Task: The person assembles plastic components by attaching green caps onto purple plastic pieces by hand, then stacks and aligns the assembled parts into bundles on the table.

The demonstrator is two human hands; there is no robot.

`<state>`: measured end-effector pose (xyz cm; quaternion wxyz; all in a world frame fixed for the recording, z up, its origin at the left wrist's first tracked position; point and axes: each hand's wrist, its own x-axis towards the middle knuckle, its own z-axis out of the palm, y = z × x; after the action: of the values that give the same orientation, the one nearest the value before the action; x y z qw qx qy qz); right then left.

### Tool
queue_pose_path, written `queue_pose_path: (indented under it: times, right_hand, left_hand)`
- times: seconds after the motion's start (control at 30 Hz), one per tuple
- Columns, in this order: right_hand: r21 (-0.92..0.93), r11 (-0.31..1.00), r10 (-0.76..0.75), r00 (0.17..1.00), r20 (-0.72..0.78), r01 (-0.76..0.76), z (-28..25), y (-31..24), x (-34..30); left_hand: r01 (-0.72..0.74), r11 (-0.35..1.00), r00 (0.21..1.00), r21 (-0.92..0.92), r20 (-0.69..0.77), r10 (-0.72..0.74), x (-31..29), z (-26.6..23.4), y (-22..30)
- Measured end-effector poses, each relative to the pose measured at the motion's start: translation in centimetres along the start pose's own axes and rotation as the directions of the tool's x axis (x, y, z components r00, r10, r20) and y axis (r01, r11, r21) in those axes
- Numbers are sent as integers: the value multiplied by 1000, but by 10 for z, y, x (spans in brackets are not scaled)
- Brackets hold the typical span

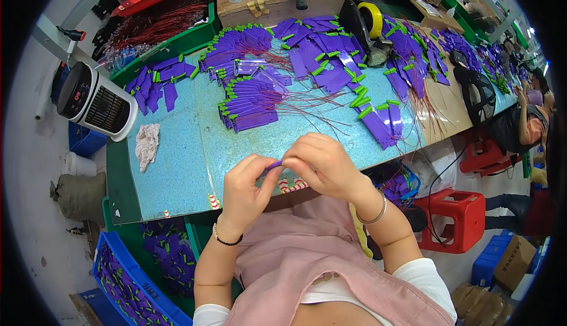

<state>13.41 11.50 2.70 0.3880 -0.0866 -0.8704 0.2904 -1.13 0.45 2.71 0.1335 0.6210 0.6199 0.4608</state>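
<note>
- Long blue worktable (pixel 177 166), covered far side with heaps of purple flat parts (pixel 319 60) with green ends and thin red wires.
- White small heater (pixel 94 101) at left table corner, beside a crumpled pale cloth (pixel 147 143).
- Blue crate (pixel 127 290) under table at left, filled with same purple parts.
- Red plastic stool (pixel 452 216) at right on floor.
- Right hand (pixel 322 163) near table front edge, fingers closed narrow on one end of small purple piece (pixel 273 164).
- Left hand (pixel 248 190) just beside, thumb and fingers pinching other end of same piece.
- Purple piece mostly hidden between both hands, above table edge.
</note>
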Motion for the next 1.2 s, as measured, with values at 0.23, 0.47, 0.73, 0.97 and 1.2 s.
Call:
queue_pose_path:
  times: [0.23,0.47,0.73,0.97,1.2]
  right_hand:
    - [319,874,396,918,-30,-367,18,-10,-12]
    - [274,877,414,910,-18,-394,-1,-9,-7]
    - [682,486,381,835,396,-546,1,-2,-9]
    - [281,813,496,859,125,-510,-27,5,-32]
    - [-703,669,236,966,-108,-242,-73,47,-18]
  left_hand:
    - [161,769,956,-618,-96,-277,-8,31,-8]
    - [232,973,970,-6,79,-231,-12,17,-13]
    - [238,959,884,-153,444,-148,-11,22,0]
    - [548,748,757,-376,604,-251,1,29,-2]
    - [0,681,996,732,-64,69,29,-16,-53]
